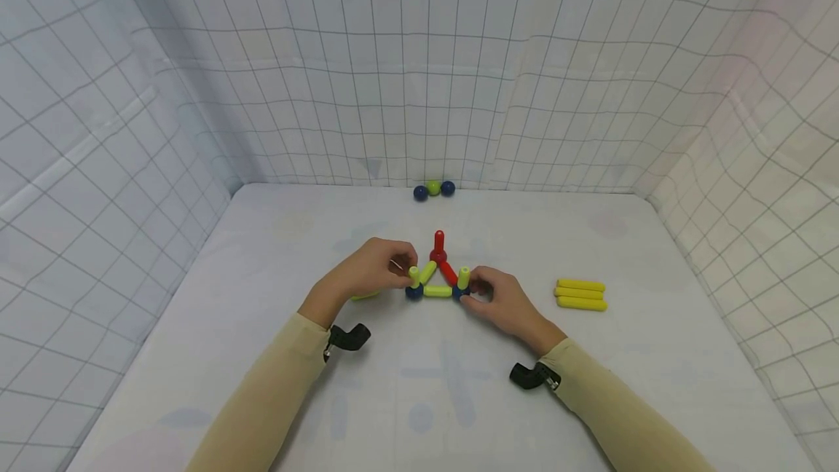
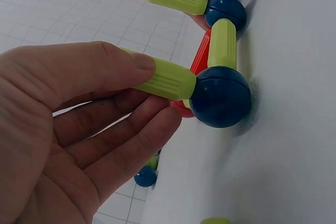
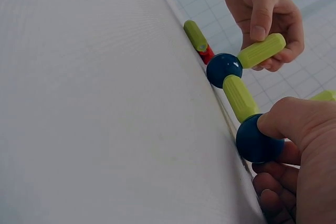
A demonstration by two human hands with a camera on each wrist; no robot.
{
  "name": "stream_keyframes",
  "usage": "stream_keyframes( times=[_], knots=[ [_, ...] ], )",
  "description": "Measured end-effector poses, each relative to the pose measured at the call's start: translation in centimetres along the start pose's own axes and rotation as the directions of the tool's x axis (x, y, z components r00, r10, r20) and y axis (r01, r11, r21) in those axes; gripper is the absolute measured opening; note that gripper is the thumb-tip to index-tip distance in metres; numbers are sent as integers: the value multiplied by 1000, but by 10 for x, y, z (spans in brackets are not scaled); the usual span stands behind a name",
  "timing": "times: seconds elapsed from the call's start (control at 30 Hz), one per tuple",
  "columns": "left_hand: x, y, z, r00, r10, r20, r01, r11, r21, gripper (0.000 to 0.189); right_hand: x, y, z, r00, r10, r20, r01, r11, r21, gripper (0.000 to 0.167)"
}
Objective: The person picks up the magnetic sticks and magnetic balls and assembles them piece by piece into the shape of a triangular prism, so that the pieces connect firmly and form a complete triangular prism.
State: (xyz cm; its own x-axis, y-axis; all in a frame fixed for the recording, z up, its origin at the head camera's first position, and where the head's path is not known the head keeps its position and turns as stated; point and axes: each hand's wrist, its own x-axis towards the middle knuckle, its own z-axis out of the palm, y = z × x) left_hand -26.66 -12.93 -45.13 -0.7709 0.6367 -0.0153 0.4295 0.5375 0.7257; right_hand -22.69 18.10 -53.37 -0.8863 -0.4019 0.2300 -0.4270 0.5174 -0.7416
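A triangle of ball-and-rod pieces lies on the table, with a red ball [image 1: 438,257] at the far corner and a blue ball at each near corner. Green rods [image 1: 437,290] make two of its sides and a red rod [image 1: 448,273] the third. From each corner a rod stands up: red at the back, green on both blue balls. My left hand [image 1: 380,266] pinches the upright green rod [image 2: 170,80] on the left blue ball [image 2: 220,98]. The right blue ball [image 3: 256,140] is gripped between thumb and fingers of my right hand [image 1: 503,302].
Against the back wall sit two blue balls [image 1: 421,194] and a green one [image 1: 433,187]. Three yellow rods [image 1: 581,295] lie side by side on the right. Another yellow-green rod [image 1: 365,296] is partly hidden beneath my left hand. Grid-patterned cloth walls [image 1: 459,79] surround the white table.
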Motion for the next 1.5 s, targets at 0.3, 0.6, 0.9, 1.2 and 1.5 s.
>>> stream_keyframes(
  times=[0.3,0.6,0.9,1.2,1.5],
  knots=[
    [2,-5,-3,999,-4,47,5,1000,-11,17,0,-1,-2,1000,3,-6,-3,1000,3,19],
    [-4,-12,-27,986,-60,-154,64,998,21,30,3,-1,1,1000,1,17,-1,1000,11,19],
    [47,-14,-67,922,-36,-386,45,999,13,39,-1,0,2,1000,2,-10,-1,1000,13,20],
    [91,-31,-81,928,-71,-365,83,996,17,42,-2,-1,1,1000,-8,-10,8,1000,18,20],
    [119,-50,-73,953,-155,-260,185,978,96,48,-2,-1,1,1000,-6,-8,6,1000,12,19]
  ],
)
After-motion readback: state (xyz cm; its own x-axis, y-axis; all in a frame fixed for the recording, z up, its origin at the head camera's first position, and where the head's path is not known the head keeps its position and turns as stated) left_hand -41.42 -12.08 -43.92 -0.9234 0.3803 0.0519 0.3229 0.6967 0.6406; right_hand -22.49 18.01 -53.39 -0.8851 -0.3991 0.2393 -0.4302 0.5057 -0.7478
